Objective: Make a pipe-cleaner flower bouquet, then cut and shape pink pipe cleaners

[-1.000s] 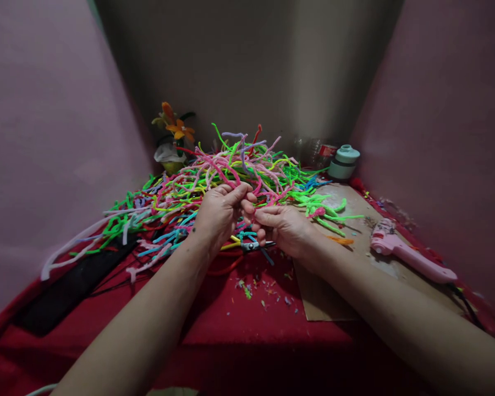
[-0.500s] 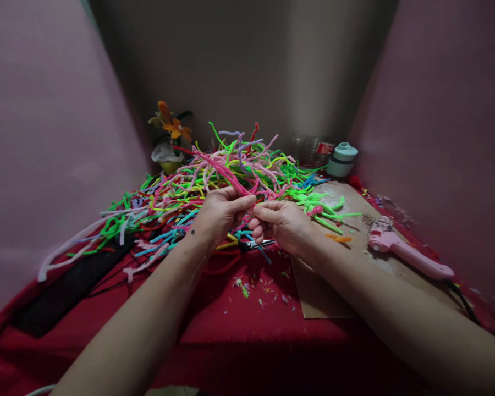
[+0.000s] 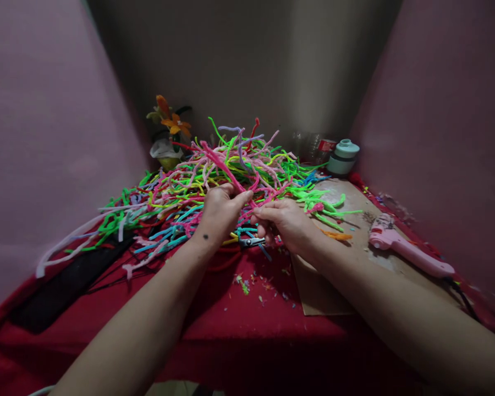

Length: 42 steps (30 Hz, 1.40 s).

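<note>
Several hot-pink pipe cleaners (image 3: 223, 164) are bunched in my left hand (image 3: 223, 212), their long ends slanting up and to the left. The thumb of that hand presses them near the lower end. My right hand (image 3: 282, 220) pinches the lower end of the same pink pipe cleaners, thumb against fingers, just right of the left thumb. Behind both hands spreads a heap of loose pipe cleaners (image 3: 181, 181) in green, pink, yellow, blue and red. Just below the hands lies a pair of scissors (image 3: 251, 242), partly hidden by my right hand.
A pink glue gun (image 3: 408, 253) rests on a cardboard sheet (image 3: 325, 297) at the right. Behind it stand a teal bottle (image 3: 344, 157) and a clear plastic bottle (image 3: 315, 146). Orange flowers (image 3: 175, 125) stand back left. Fuzzy scraps (image 3: 243, 285) dot the red cloth (image 3: 247, 322).
My left hand has tilted more upright and its wrist has shifted slightly right. My right fingers have curled in, so more of the scissors shows. The pink pipe cleaners stay held.
</note>
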Each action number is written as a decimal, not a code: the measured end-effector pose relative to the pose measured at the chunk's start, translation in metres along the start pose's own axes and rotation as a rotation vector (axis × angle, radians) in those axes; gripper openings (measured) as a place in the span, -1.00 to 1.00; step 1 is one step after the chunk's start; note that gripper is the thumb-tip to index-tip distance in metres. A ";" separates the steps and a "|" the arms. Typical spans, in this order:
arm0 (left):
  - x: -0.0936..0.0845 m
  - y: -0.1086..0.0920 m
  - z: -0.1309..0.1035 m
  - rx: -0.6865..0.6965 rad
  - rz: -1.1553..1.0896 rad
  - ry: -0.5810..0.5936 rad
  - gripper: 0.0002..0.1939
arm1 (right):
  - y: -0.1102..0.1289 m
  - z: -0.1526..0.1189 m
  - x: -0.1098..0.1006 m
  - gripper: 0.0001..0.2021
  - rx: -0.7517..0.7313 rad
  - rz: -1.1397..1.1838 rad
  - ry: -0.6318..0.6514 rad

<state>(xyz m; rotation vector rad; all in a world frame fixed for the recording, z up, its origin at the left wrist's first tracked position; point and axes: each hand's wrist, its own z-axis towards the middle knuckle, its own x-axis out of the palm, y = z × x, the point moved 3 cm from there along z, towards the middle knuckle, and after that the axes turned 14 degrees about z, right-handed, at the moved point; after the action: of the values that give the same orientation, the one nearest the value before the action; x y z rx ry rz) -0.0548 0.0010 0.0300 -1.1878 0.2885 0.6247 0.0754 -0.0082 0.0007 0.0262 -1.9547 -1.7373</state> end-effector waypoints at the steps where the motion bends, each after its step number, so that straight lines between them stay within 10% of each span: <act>1: 0.002 0.003 0.001 -0.061 -0.084 0.071 -0.76 | -0.001 0.001 0.000 -0.80 0.022 0.032 0.014; 10: 0.011 0.007 -0.003 -0.227 -0.415 0.353 -0.77 | -0.005 0.006 -0.004 -0.89 0.057 0.264 0.124; 42: 0.013 -0.001 -0.008 -0.188 -0.518 0.237 -0.69 | -0.007 0.007 -0.004 -0.94 0.103 0.418 -0.016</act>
<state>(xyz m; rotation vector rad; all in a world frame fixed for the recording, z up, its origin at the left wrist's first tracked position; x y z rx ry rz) -0.0433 -0.0025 0.0216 -1.4516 0.1114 0.0585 0.0737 -0.0013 -0.0071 -0.3371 -1.8933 -1.3677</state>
